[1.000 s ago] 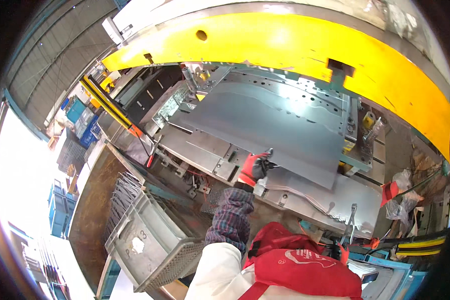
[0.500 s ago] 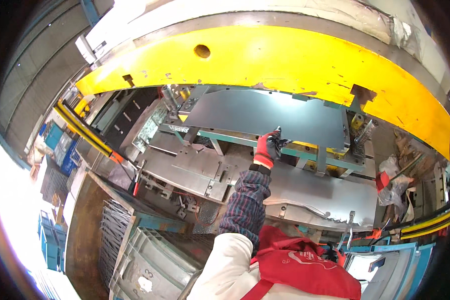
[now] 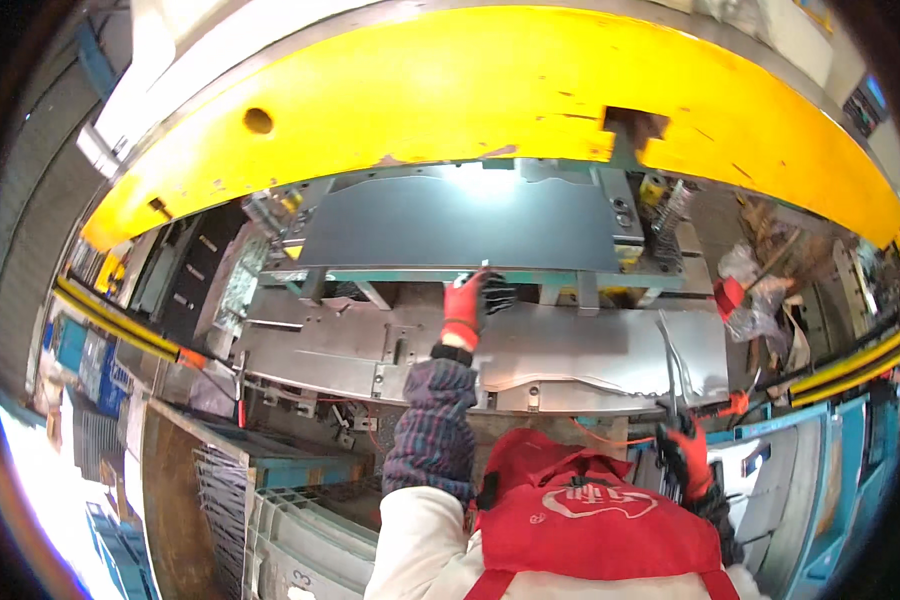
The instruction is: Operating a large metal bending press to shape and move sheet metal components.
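Note:
A flat grey metal sheet (image 3: 450,225) lies on the die under the yellow press beam. My left hand (image 3: 475,303), in a red and black glove, is at the sheet's near edge, about its middle. A fingertip points up to that edge, and the other fingers spread out to the right, not wrapped round the sheet. Whether the fingertip touches is hard to see. At the lower right my right hand (image 3: 682,455), gloved alike, is closed round long metal tongs (image 3: 671,360). The tongs' slim silver arms point away from me, over the right end of a second metal sheet (image 3: 610,350).
The yellow press beam (image 3: 450,90) spans the far side. Coil-spring posts (image 3: 673,212) flank the die. Yellow-and-black bars (image 3: 120,320) stand on both sides. A grey crate (image 3: 305,545) and a rusty bin (image 3: 175,500) are at the lower left.
The sheet, askew before, now lies squarer on the die. My left hand has drawn back from above it to its near edge. My right hand and the tongs have come further into view.

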`<action>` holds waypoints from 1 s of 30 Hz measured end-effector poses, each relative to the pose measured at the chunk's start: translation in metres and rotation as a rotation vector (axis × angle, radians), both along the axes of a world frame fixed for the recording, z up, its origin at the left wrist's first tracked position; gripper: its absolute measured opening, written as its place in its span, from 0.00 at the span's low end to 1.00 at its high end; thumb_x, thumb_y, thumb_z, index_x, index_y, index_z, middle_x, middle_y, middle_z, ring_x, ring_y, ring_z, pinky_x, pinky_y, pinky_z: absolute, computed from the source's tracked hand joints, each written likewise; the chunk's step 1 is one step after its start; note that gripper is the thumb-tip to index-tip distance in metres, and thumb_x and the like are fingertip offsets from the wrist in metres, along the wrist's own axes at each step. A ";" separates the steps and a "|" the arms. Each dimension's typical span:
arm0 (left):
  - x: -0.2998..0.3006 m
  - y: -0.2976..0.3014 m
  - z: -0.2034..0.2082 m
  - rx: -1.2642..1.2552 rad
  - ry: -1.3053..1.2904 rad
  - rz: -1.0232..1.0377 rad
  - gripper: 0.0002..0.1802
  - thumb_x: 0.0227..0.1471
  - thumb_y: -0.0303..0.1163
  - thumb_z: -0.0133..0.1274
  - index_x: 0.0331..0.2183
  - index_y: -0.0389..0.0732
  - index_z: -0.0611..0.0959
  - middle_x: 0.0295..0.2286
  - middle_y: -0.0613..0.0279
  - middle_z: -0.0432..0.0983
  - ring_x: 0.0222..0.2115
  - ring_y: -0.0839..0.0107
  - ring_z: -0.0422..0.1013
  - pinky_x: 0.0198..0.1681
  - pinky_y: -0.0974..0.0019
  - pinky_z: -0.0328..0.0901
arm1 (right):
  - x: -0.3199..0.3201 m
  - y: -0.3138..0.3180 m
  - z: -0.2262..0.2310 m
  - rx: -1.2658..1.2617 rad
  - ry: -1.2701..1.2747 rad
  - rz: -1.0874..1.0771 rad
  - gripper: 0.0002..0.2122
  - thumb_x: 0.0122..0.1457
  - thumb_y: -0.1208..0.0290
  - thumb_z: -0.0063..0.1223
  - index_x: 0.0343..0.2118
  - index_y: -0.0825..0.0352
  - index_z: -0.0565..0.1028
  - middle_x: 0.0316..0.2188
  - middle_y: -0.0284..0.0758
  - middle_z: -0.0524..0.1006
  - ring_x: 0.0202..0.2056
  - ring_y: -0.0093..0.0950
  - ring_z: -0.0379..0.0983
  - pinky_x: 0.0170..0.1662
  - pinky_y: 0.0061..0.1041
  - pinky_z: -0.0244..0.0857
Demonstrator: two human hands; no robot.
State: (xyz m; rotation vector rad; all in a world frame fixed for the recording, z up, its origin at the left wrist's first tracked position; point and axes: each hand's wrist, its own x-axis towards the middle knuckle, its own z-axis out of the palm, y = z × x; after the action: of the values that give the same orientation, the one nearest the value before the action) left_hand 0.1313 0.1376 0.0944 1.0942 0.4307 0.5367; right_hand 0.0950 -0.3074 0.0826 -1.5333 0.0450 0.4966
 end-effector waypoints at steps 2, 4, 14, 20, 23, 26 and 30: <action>-0.018 -0.015 0.016 0.125 -0.029 0.136 0.15 0.37 0.27 0.51 0.32 0.33 0.72 0.24 0.59 0.71 0.23 0.74 0.66 0.31 0.72 0.61 | 0.025 0.039 0.055 0.161 -0.001 0.209 0.21 0.42 0.78 0.48 0.42 0.69 0.61 0.25 0.31 0.67 0.23 0.20 0.65 0.23 0.17 0.61; -0.033 -0.024 0.029 0.672 0.161 0.467 0.17 0.36 0.23 0.49 0.35 0.37 0.71 0.28 0.60 0.71 0.32 0.69 0.67 0.37 0.71 0.60 | 0.037 0.089 0.117 0.044 -0.003 0.354 0.20 0.43 0.78 0.47 0.42 0.68 0.61 0.20 0.28 0.64 0.19 0.18 0.63 0.15 0.15 0.58; -0.011 -0.006 0.045 1.762 0.630 0.172 0.34 0.42 0.52 0.35 0.48 0.42 0.56 0.49 0.55 0.48 0.51 0.57 0.41 0.53 0.57 0.30 | 0.085 0.114 0.108 -0.492 -0.452 0.404 0.22 0.39 0.71 0.48 0.41 0.66 0.62 0.22 0.39 0.69 0.25 0.28 0.67 0.30 0.24 0.60; 0.063 0.036 0.060 1.550 0.900 -0.041 0.39 0.39 0.61 0.28 0.49 0.44 0.55 0.49 0.56 0.46 0.51 0.59 0.41 0.53 0.58 0.30 | 0.170 0.169 0.099 -0.491 -0.603 0.430 0.19 0.40 0.71 0.47 0.39 0.69 0.65 0.26 0.43 0.70 0.29 0.32 0.67 0.33 0.25 0.59; 0.091 0.031 0.071 1.554 0.976 -0.094 0.40 0.39 0.62 0.28 0.48 0.44 0.55 0.50 0.56 0.45 0.51 0.61 0.41 0.53 0.59 0.31 | 0.205 0.171 0.074 -0.535 -0.854 0.312 0.15 0.42 0.73 0.46 0.35 0.71 0.66 0.25 0.39 0.70 0.25 0.27 0.67 0.30 0.22 0.61; 0.100 0.029 0.080 1.473 1.040 -0.151 0.40 0.38 0.62 0.29 0.47 0.43 0.59 0.50 0.57 0.45 0.51 0.62 0.42 0.53 0.60 0.35 | 0.215 0.174 0.079 -0.022 -0.373 0.406 0.12 0.44 0.74 0.44 0.34 0.70 0.66 0.23 0.35 0.70 0.23 0.24 0.67 0.27 0.20 0.62; 0.090 0.043 0.067 1.463 1.048 -0.101 0.38 0.39 0.61 0.30 0.46 0.43 0.60 0.49 0.57 0.46 0.51 0.61 0.43 0.52 0.58 0.35 | 0.178 0.166 0.100 0.440 0.145 0.346 0.08 0.48 0.69 0.41 0.31 0.66 0.66 0.16 0.28 0.66 0.12 0.16 0.60 0.14 0.13 0.55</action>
State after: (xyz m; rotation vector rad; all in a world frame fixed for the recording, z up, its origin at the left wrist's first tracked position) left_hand 0.2216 0.1806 0.1612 2.8154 0.9119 0.0460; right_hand 0.2735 -0.1409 0.1828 -1.0729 -0.2095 0.8334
